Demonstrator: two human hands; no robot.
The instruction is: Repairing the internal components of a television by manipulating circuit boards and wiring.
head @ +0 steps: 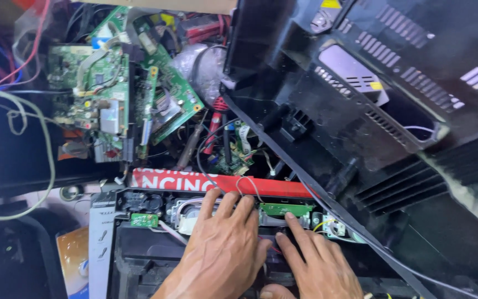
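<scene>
My left hand [222, 254] lies flat, fingers spread, on the opened black chassis [139, 257] of an electronic device, its fingertips by a grey speaker part [186, 216]. My right hand [313, 266] rests beside it, index finger pointing up to a small green circuit board [286, 209]. Neither hand holds anything. Thin white wires [247, 185] loop just above the fingers. A large black plastic back cover [360, 105] stands tilted open on the right, its lower edge running past my right hand.
A pile of green circuit boards [112, 83] and cables fills the upper left. A red strip with white lettering [195, 181] lies behind the chassis. A red-handled tool [214, 124] stands among the clutter. A pale cord [45, 155] loops at left.
</scene>
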